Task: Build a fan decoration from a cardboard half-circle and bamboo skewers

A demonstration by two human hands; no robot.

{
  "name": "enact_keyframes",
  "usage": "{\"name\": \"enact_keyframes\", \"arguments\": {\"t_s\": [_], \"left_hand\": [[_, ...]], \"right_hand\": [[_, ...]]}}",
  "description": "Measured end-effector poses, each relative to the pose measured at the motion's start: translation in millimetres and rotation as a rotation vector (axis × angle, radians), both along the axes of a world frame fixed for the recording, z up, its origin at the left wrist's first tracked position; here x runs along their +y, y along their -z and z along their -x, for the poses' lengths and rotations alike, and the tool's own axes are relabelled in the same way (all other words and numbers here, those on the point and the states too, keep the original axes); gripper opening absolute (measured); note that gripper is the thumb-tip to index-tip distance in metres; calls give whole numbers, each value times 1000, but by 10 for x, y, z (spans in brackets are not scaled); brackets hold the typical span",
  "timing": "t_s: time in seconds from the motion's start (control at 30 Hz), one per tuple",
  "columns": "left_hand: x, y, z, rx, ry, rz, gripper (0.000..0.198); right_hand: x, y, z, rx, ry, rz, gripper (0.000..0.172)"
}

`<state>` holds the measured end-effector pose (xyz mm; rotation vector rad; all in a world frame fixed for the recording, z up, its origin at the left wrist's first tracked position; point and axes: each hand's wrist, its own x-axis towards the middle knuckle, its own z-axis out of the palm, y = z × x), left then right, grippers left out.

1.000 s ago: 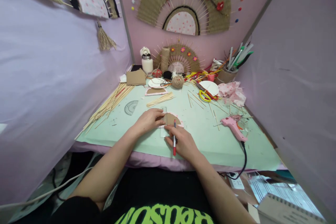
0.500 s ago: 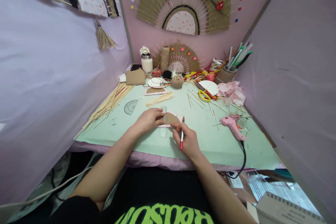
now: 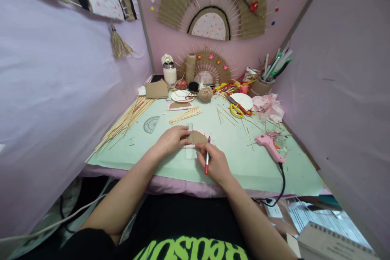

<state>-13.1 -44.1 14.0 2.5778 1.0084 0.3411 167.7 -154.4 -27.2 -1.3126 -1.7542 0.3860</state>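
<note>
My left hand lies flat with its fingers pressing a clear ruler onto a brown cardboard half-disc edged in pink, near the front of the green mat. My right hand is closed around a red pen, held close to the lower edge of the half-disc beside the ruler. Whether the pen's tip touches the cardboard is hidden by my fingers.
A pink glue gun with a black cord lies to the right. Bamboo skewers are piled along the left; more lie behind the work. A protractor, twine ball, yellow scissors, white plates and a pen cup crowd the back.
My right hand swung out to the right with the pen, then came back toward the cardboard's lower edge. My left hand has stayed on the ruler.
</note>
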Motion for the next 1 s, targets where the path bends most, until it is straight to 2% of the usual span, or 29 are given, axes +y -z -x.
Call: {"name": "enact_keyframes", "arguments": {"t_s": [0.3, 0.43, 0.5, 0.6, 0.7, 0.8, 0.9, 1.0], "left_hand": [[6, 7, 2, 6, 9, -11, 24], [10, -5, 1, 20, 10, -1, 24], [7, -8, 2, 25, 6, 3, 26], [2, -6, 3, 28, 1, -2, 29], [-4, -3, 4, 41, -10, -9, 28], [-8, -6, 6, 46, -11, -18, 26], [-5, -2, 9, 49, -13, -20, 24], [3, 9, 11, 64, -18, -18, 23]], "right_hand": [[13, 12, 2, -1, 7, 0, 6], [3, 16, 5, 79, 10, 39, 5], [3, -35, -23, 164, 35, 61, 12], [60, -220, -122, 262, 59, 56, 28], [232, -466, -234, 267, 73, 21, 33], [499, -613, -270, 351, 81, 141, 33], [775, -575, -214, 408, 101, 258, 22], [969, -416, -135, 430, 105, 336, 20]]}}
